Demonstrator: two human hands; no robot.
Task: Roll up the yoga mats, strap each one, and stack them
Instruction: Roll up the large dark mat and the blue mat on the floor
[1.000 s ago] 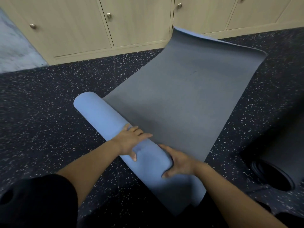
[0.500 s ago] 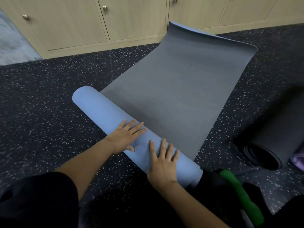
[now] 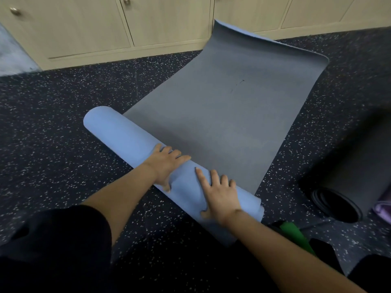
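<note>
A yoga mat, blue outside and grey inside, lies partly rolled on the speckled floor. Its blue roll (image 3: 124,134) runs from upper left to lower right, and the flat grey part (image 3: 228,115) stretches away toward the cabinets, its far edge curling up. My left hand (image 3: 165,166) lies flat over the top of the roll near its middle, fingers straight. My right hand (image 3: 220,195) presses on the roll closer to its near end, fingers spread and straight. A dark mat (image 3: 347,187), rolled up, lies at the right with its open end facing me.
Beige cabinets (image 3: 105,30) line the far wall. A green object (image 3: 296,237) lies beside my right forearm, and a bit of purple (image 3: 383,210) shows at the right edge. Dark speckled floor (image 3: 53,123) spreads out to the left.
Both hands went from gripping the roll to lying flat on top of it, and the roll has turned forward over the grey mat. The view also shifted slightly.
</note>
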